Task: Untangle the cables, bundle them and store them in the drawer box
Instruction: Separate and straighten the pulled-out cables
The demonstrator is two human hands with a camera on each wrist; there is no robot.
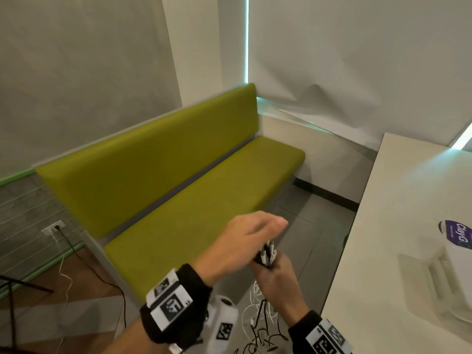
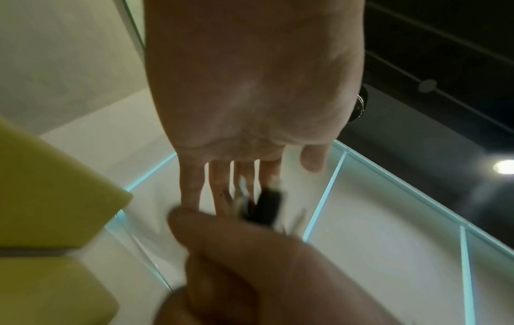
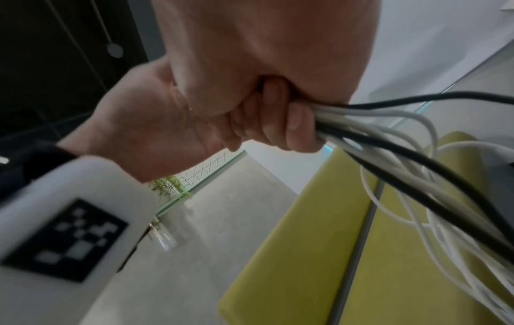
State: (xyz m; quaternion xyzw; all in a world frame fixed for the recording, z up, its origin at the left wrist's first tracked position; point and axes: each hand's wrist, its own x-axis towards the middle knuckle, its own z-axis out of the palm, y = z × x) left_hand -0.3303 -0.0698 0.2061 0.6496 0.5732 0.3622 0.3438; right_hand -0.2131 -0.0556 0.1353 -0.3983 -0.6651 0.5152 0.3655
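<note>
My right hand [image 1: 275,277] is closed in a fist around a bunch of black and white cables [image 1: 267,254]. Their plug ends stick up out of the fist, and the rest hangs below it in tangled loops [image 1: 260,318]. In the right wrist view the fist [image 3: 267,114] grips the cables [image 3: 389,140], which fan out down and to the right. My left hand [image 1: 255,233] hovers just above the plug ends with its fingers straight and holds nothing. The left wrist view shows its straight fingers [image 2: 219,187] next to the blurred plugs [image 2: 267,206].
A translucent plastic box with a purple label [image 1: 454,264] stands on the white table [image 1: 383,226] at the right. A green padded bench [image 1: 204,187] runs along the wall ahead. A wall socket with a black cord [image 1: 55,228] is at the left.
</note>
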